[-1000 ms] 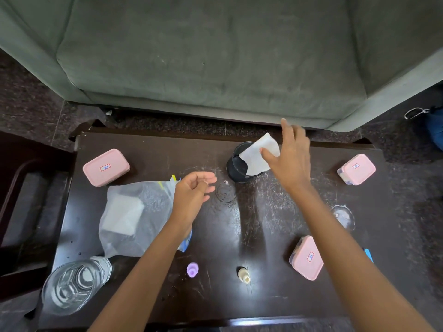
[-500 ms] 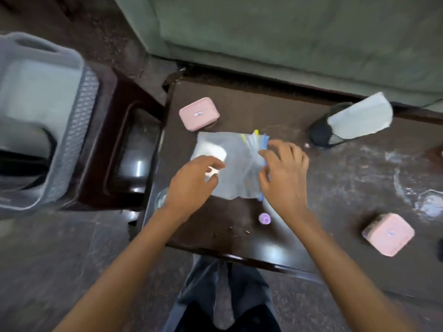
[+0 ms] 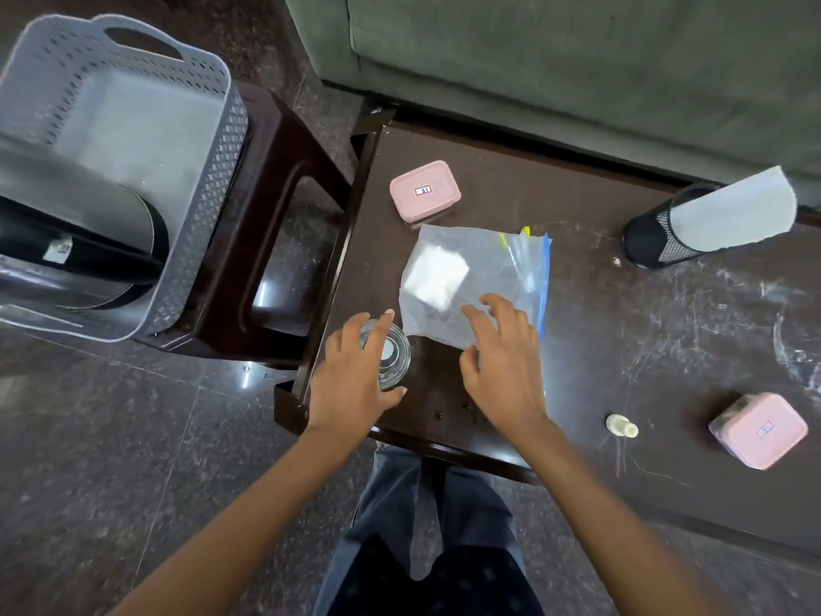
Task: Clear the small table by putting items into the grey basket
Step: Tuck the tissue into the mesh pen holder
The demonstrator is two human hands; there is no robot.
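The step in hand looks like a double pick-up. The left hand (image 3: 355, 375) spreads over the glass (image 3: 393, 360) at the desk's (image 3: 599, 349) 7 o'clock corner, its grip open and its fingers lying across the rim, not yet closed. The right hand (image 3: 502, 362) lies at the bag's (image 3: 480, 269) 6 o'clock edge, its grip open too. The basket (image 3: 213, 171) sits on a stool (image 3: 284, 171) at 10 o'clock, apart from the desk. The next move likely calls for closing round the glass, pinching the bag and carrying both there.
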